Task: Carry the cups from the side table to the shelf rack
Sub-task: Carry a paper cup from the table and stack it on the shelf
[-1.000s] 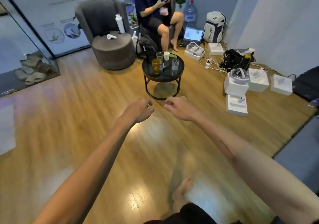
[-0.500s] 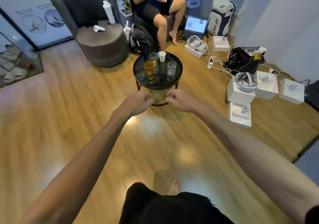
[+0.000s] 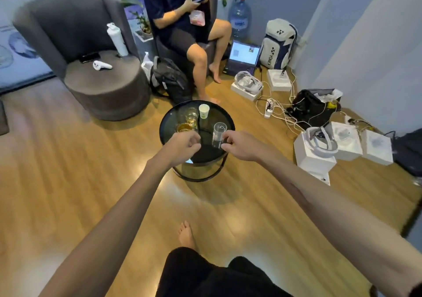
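The reach for the first cups is in hand; nothing has yet been lifted from the side table (image 3: 229, 123), and the shelf rack is not seen in this view. Four cups are stood on the dark round top: an amber glass (image 3: 184, 127) at the near left, a second glass with pale liquid (image 3: 191, 114) just behind it, a white paper cup (image 3: 204, 111) at the far side, and a clear glass (image 3: 218, 134) at the near right.

The left hand (image 3: 182, 145) is held over the near left of the table with its fingers loosely curled and nothing gripped; the amber glass is seen just beyond its knuckles, and contact cannot be told. The right hand (image 3: 242, 145) is brought up beside the clear glass with thumb and forefinger parted, their tips at or just short of the glass wall; a closed grip is not shown.

For the next move, each hand probably has to be closed round its nearer glass; the amber glass is judged to need a level, upright lift, since liquid is held in it; care is also called for so that the neighbouring glass is not knocked.

Against the frame half a second earlier, the table is seen much closer; the hands, then short of its rim, are now placed over its top.
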